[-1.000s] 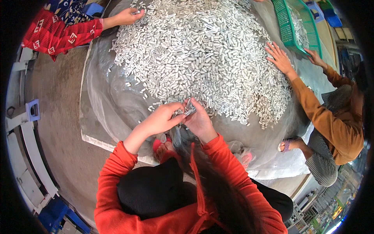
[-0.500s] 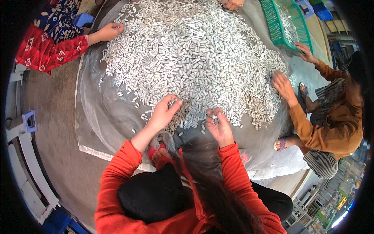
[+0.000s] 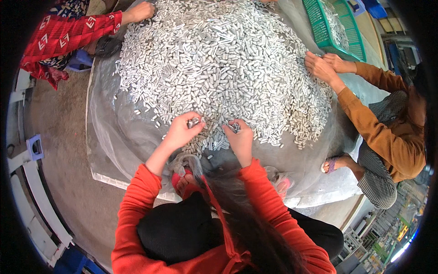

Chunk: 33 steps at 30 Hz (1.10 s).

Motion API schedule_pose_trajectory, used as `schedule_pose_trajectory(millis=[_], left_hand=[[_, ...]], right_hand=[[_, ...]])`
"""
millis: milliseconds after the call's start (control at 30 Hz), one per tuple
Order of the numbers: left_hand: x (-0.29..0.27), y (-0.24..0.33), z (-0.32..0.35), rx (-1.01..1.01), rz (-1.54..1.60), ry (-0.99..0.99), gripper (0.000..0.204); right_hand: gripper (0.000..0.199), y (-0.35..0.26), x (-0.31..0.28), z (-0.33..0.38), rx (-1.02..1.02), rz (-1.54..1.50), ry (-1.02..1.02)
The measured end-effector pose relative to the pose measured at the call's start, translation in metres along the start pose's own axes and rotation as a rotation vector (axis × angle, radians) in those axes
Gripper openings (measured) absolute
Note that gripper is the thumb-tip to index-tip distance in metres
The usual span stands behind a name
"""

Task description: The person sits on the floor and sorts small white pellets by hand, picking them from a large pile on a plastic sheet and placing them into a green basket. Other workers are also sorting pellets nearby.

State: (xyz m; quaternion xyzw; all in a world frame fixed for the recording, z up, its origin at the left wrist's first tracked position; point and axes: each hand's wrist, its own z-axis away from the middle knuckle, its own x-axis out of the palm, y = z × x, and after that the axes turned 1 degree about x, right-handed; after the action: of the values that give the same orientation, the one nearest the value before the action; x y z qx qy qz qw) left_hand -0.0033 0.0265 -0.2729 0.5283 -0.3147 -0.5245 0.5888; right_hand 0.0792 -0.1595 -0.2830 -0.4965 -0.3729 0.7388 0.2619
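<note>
A big heap of small silver-grey tubes [image 3: 228, 64] lies on a clear plastic sheet [image 3: 114, 137] on the ground. My left hand [image 3: 182, 130] is at the heap's near edge, its fingers closed on a few tubes. My right hand [image 3: 239, 137] is a little to the right, also pinching a few tubes at the edge. Both my sleeves are orange-red. My long hair hangs down between my arms.
A person in a brown sleeve [image 3: 378, 123] works with both hands [image 3: 324, 66] at the heap's right side. A hand [image 3: 139, 11] from a red patterned sleeve reaches in at top left. A green mesh basket [image 3: 335, 27] holding tubes stands at top right. A small blue stool [image 3: 34, 147] stands left.
My hands were together over one bunch of tubes, then moved apart to separate spots on the heap's edge. The person on the right pulled both hands closer to the basket.
</note>
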Motion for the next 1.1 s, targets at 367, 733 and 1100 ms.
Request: schedule_pose_trajectory(millis=[367, 733, 1100], left_hand=[[-0.014, 0.012, 0.009, -0.198, 1.091, -0.319, 0.015], [0.016, 0.004, -0.002, -0.464, 0.629, -0.304, 0.014], [0.047, 0.002, 0.002, 0.501, -1.087, -0.265, 0.015]], right_hand=[[0.017, 0.002, -0.037, -0.011, 0.664, -1.03, -0.422], [0.021, 0.022, -0.059, -0.005, 0.528, -1.489, -0.708], [0.021, 0.032, -0.064, 0.0, 0.464, -1.354, -0.74]])
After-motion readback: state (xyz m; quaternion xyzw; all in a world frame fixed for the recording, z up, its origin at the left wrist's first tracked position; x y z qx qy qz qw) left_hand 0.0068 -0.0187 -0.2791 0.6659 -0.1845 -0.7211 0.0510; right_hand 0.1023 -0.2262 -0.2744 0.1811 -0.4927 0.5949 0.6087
